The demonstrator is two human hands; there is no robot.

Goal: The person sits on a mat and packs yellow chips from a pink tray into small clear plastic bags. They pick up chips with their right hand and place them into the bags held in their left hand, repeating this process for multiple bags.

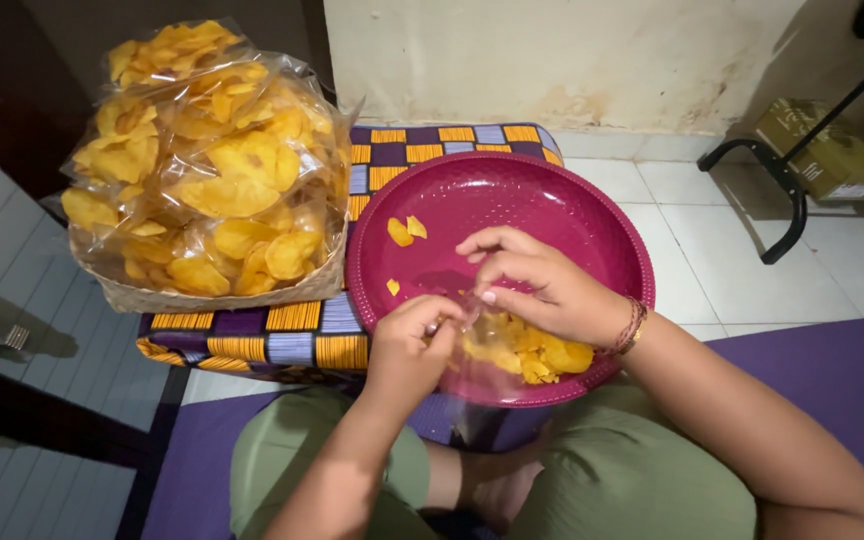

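Both hands are pinching the mouth of a small clear bag (497, 350) of yellow chips, left hand (414, 345) near, right hand (542, 285) far, over the magenta tray (592, 215); a slipping pinch could be spilling chips toward the big chip bags (207, 170) at left.

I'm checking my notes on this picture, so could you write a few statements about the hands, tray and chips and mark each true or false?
1. Both hands work a small clear bag of yellow chips over the tray. True.
2. The round tray is green. False: it is magenta.
3. A bracelet sits on the right hand wrist. True.
4. The big bag of chips lies on the tray. False: it sits beside it, in a woven basket.
5. The left hand rests on the floor. False: it pinches the bag.
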